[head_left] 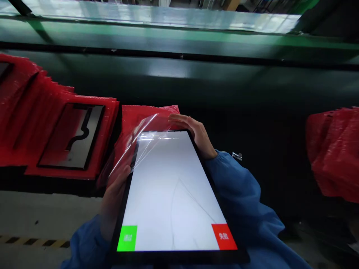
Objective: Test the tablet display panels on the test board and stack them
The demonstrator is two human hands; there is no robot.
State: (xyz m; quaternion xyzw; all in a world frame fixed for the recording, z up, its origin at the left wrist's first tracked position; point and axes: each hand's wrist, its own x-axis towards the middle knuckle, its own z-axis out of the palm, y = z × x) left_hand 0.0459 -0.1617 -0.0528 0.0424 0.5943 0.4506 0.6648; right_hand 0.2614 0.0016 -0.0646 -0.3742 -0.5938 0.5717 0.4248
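The left hand (113, 194) and right hand (200, 136) flank a lit screen (174, 186), lower centre, grips unclear; clear film (148, 123) overlaps its upper-left corner; red packets (17, 127) crowd frame left.

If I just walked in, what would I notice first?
Probably the bright white screen between the left hand and the right hand, with a green square bottom left and a red square bottom right. Next, shiny red packets at the left and far right.

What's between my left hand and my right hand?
In the head view, a lit screen and clear film lie between your left hand and right hand.
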